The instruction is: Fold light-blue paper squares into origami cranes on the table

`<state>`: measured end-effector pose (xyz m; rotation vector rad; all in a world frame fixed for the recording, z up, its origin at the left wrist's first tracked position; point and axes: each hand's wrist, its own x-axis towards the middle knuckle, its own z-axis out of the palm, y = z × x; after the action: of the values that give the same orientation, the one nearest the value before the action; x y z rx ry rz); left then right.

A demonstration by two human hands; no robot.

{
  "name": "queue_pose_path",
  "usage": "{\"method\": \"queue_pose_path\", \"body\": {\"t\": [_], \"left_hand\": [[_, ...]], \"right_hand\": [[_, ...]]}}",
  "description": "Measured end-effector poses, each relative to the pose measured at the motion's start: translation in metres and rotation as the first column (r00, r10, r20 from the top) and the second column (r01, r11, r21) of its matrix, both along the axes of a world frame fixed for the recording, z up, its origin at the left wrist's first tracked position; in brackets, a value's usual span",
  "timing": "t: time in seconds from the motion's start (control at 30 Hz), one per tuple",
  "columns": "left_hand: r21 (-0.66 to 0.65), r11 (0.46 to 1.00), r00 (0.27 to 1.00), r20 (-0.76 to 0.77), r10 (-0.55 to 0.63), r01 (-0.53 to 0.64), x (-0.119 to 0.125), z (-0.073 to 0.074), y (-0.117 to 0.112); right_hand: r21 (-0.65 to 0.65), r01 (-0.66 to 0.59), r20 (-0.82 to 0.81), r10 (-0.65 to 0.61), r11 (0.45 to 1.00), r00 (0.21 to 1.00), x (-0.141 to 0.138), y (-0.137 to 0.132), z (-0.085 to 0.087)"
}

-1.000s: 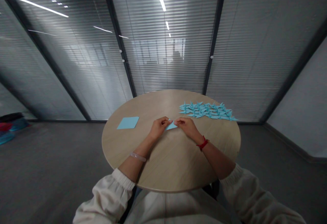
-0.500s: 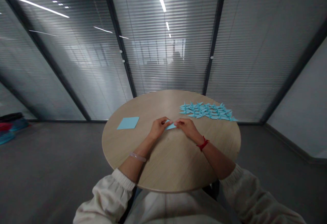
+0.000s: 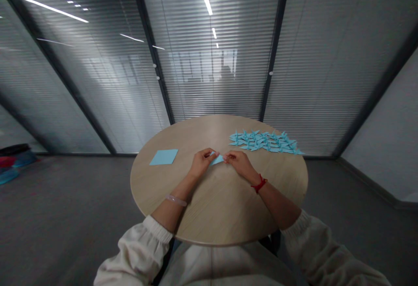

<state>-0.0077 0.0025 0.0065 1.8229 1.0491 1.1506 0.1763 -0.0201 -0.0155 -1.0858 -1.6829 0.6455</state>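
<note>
Between my two hands is a small folded piece of light blue paper [image 3: 217, 159], just above or on the round table's middle. My left hand [image 3: 203, 162] pinches its left side, thumb and fingers closed. On the other side, the fingertips of my right hand [image 3: 237, 161] are pinched at the paper's right corner. Parts of the paper are hidden under the fingers. To the left lies a flat stack or sheet of square light blue paper [image 3: 163, 156]. Folded blue paper cranes [image 3: 263, 140] stand in rows at the back right.
The round wooden table [image 3: 225, 207] has its near edge close to my body. Behind it rises a glass partition with blinds [image 3: 215, 94]. Blue and red objects [image 3: 16, 159] sit on the floor at far left. A white wall [image 3: 385, 138] is on the right.
The folded paper has tilted slightly and shows a little more of its surface between my hands. My left fingers have shifted slightly; the rest looks the same.
</note>
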Motion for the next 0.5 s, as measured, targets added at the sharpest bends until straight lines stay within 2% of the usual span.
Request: {"method": "queue_pose_path", "body": {"t": [0.17, 0.3, 0.5], "left_hand": [[-0.014, 1.000, 1.000, 0.009, 0.000, 0.000, -0.0005, -0.0012, 0.0013], [-0.012, 1.000, 0.999, -0.046, 0.003, -0.003, -0.0005, -0.0013, 0.0007], [0.025, 1.000, 0.998, -0.062, 0.008, -0.006, -0.0010, -0.0005, 0.0002]], "right_hand": [[0.012, 0.035, 0.021, -0.035, 0.999, 0.999, -0.0010, -0.0013, 0.0021], [0.010, 0.077, 0.074, -0.077, 0.997, 0.994, 0.0000, -0.0008, 0.0025], [0.020, 0.109, 0.140, -0.110, 0.994, 0.984, 0.0008, 0.0017, -0.0009]]}}
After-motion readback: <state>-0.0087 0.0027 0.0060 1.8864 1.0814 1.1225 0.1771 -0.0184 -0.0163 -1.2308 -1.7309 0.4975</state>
